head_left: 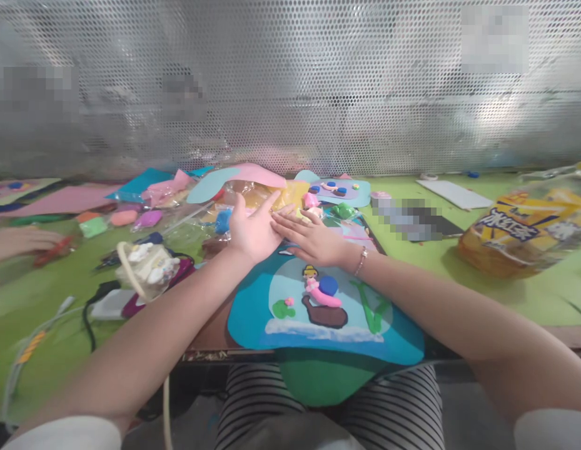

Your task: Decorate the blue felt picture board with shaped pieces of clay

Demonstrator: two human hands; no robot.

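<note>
My left hand (pixel 255 230) is turned palm up with thumb and fingers spread. Across its fingers lies my right hand (pixel 316 239), palm down, its fingers stretched out and a bracelet (pixel 362 260) at the wrist. Whether anything small sits between the two palms is hidden. Below them, a blue board (pixel 252 319) overhangs the table's front edge. It carries a clay picture: a yellow-haired figure (pixel 311 275) with a pink tail, a blue disc (pixel 328 285), a brown shape (pixel 326 312), green strands (pixel 371 306) and a white-and-blue band (pixel 323 331).
Bagged clay, including a green lump (pixel 345 210) and a blue lump (pixel 223 220), lies beyond my hands. A large bottle of amber drink (pixel 520 231) stands right. Left are a small bag (pixel 149 272), cables (pixel 37 340) and another person's hand (pixel 27 244). A perforated metal panel (pixel 290 81) rises behind.
</note>
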